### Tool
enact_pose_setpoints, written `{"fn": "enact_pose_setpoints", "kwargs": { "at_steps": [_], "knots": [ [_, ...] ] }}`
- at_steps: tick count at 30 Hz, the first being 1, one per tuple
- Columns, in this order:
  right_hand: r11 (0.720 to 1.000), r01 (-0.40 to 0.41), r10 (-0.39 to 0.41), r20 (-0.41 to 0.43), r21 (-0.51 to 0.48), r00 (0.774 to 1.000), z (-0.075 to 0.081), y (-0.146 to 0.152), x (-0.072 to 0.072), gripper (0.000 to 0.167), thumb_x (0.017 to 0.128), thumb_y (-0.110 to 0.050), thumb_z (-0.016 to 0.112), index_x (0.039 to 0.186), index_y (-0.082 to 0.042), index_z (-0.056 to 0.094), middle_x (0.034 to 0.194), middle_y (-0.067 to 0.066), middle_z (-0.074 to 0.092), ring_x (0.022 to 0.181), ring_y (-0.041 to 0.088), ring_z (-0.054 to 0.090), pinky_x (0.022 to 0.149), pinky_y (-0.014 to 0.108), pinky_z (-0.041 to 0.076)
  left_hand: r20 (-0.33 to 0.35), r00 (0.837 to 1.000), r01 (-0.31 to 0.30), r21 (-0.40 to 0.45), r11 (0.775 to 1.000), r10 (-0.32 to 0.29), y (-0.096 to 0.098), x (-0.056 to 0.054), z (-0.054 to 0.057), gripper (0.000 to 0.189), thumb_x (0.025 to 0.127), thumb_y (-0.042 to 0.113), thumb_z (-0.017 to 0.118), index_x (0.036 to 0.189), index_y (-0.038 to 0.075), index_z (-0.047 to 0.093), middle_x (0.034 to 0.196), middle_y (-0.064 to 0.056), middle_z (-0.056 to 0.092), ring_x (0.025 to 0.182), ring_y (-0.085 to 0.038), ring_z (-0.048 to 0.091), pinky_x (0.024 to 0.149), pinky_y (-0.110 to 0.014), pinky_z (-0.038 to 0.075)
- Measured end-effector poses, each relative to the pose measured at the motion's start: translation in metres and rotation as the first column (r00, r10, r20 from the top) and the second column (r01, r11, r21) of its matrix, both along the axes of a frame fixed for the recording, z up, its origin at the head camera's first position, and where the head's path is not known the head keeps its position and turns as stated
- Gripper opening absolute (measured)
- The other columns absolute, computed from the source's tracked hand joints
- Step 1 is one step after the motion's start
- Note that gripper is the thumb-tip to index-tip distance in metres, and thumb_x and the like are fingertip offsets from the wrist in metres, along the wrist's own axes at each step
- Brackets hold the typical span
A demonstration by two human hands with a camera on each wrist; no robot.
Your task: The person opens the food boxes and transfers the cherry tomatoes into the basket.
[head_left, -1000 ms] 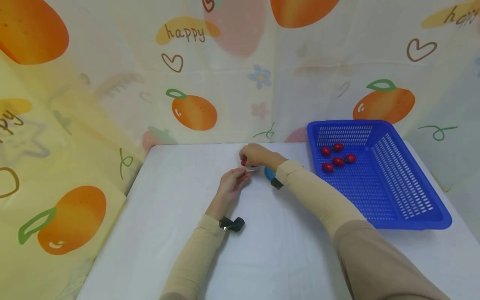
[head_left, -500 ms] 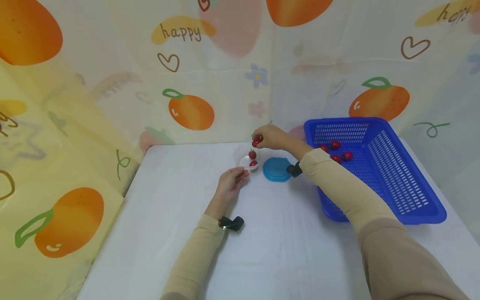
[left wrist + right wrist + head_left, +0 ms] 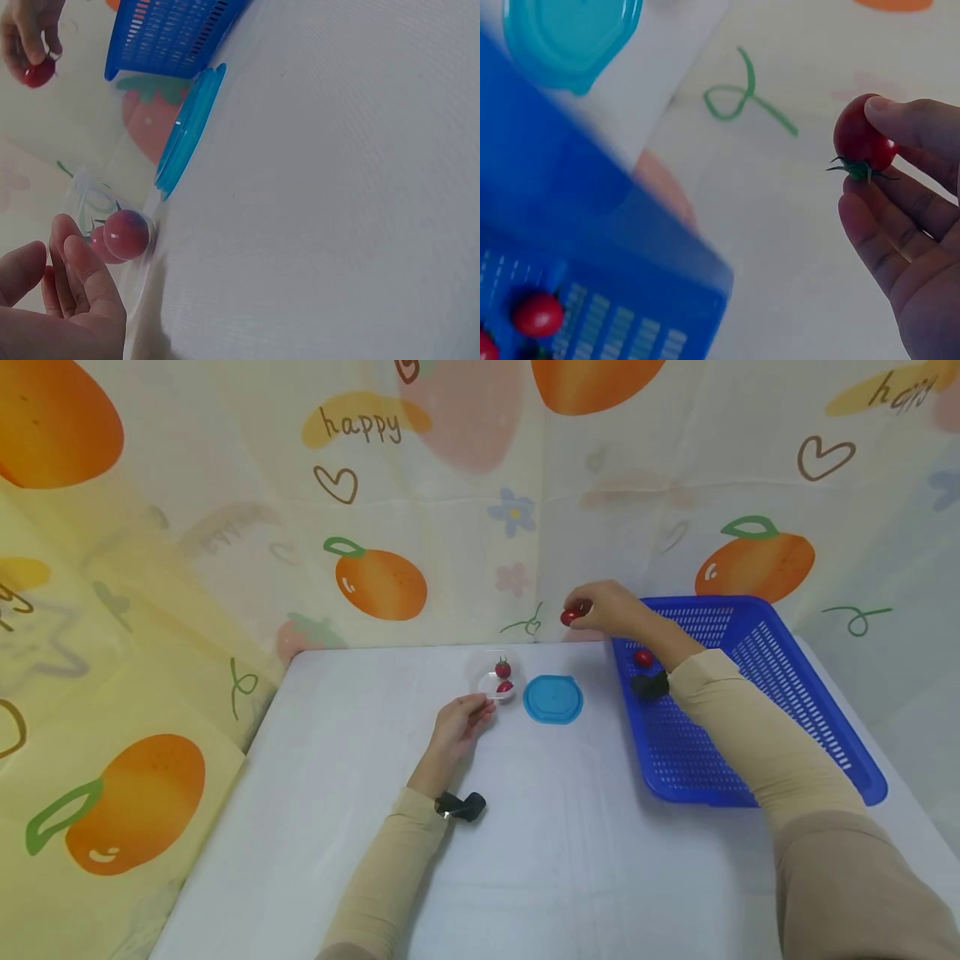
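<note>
In the head view my left hand [image 3: 457, 727] holds the near rim of a small clear plastic container [image 3: 480, 670] on the table. Two red cherry tomatoes with green stems [image 3: 126, 234] lie inside it. My right hand [image 3: 611, 608] is raised at the back, near the left rim of the blue basket. It pinches another cherry tomato [image 3: 861, 135] between thumb and fingers, its green stem pointing down in the right wrist view. A blue lid [image 3: 553, 699] lies flat just right of the container.
A blue plastic basket [image 3: 697, 777] stands on the right side of the table, with cherry tomatoes [image 3: 538, 314] in it; my right arm hides part of it. A fruit-printed cloth [image 3: 450, 510] hangs behind the white table [image 3: 540, 860].
My right hand has lifted a cherry tomato up from the clear container and carried it right, to the basket's back left. My left hand stays at the container's rim.
</note>
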State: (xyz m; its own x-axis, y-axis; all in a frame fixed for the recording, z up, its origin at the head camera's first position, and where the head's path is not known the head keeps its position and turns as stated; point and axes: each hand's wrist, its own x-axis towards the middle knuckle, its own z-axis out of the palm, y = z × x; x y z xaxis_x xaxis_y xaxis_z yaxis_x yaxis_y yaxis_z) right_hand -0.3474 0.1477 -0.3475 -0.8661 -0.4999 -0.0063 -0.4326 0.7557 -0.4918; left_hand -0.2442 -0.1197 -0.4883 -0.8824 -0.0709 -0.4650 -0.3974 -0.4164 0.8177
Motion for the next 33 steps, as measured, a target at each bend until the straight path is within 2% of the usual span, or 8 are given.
{"fn": "enact_pose_setpoints", "kwargs": {
  "at_steps": [8,17,21,26,33],
  "knots": [
    [0.998,0.047,-0.047,-0.013,-0.045,0.999,-0.003,0.040,0.001,0.032,0.090,-0.011,0.067,0.118,0.002,0.063,0.117,0.024,0.064,0.107,0.036,0.059,0.100,0.052,0.048,0.001,1.000,0.001,-0.009,1.000,-0.001,-0.001,0.000,0.000,0.025,0.096,0.016,0.062,0.117,0.004,0.060,0.103,-0.007,0.069,0.092,-0.014,0.068,0.085,-0.020,0.057],
    [0.989,0.124,-0.125,-0.007,-0.086,0.992,-0.016,0.079,0.004,0.031,0.088,-0.006,0.068,0.115,0.007,0.062,0.114,0.029,0.063,0.108,0.041,0.056,0.099,0.056,0.045,0.003,1.000,0.006,-0.008,1.000,-0.006,-0.001,0.000,-0.002,0.026,0.096,0.017,0.062,0.118,0.005,0.060,0.106,-0.007,0.068,0.095,-0.014,0.068,0.088,-0.020,0.056],
    [0.984,0.164,-0.159,0.062,-0.074,0.985,-0.029,0.091,0.005,0.031,0.089,-0.008,0.067,0.116,0.007,0.062,0.115,0.028,0.063,0.106,0.041,0.057,0.098,0.056,0.046,0.001,1.000,0.004,-0.002,1.000,-0.004,0.000,0.000,-0.002,0.027,0.095,0.016,0.062,0.119,0.004,0.060,0.105,-0.007,0.069,0.095,-0.014,0.068,0.089,-0.021,0.056],
    [0.988,0.153,-0.149,0.127,-0.021,0.981,-0.053,0.102,0.006,0.030,0.090,-0.009,0.065,0.116,0.007,0.063,0.114,0.028,0.064,0.105,0.041,0.059,0.097,0.056,0.047,0.000,1.000,0.000,-0.003,1.000,0.000,0.000,0.000,-0.002,0.025,0.095,0.016,0.063,0.117,0.004,0.060,0.103,-0.007,0.069,0.094,-0.014,0.068,0.088,-0.020,0.056],
    [0.992,0.120,-0.126,0.141,0.048,0.982,-0.077,0.103,0.013,0.030,0.088,-0.007,0.066,0.114,0.008,0.065,0.114,0.029,0.064,0.106,0.043,0.060,0.097,0.057,0.048,0.003,1.000,0.003,-0.009,1.000,-0.003,-0.001,-0.001,-0.004,0.025,0.095,0.017,0.062,0.117,0.005,0.060,0.105,-0.007,0.069,0.095,-0.014,0.068,0.086,-0.020,0.056]
  ]
}}
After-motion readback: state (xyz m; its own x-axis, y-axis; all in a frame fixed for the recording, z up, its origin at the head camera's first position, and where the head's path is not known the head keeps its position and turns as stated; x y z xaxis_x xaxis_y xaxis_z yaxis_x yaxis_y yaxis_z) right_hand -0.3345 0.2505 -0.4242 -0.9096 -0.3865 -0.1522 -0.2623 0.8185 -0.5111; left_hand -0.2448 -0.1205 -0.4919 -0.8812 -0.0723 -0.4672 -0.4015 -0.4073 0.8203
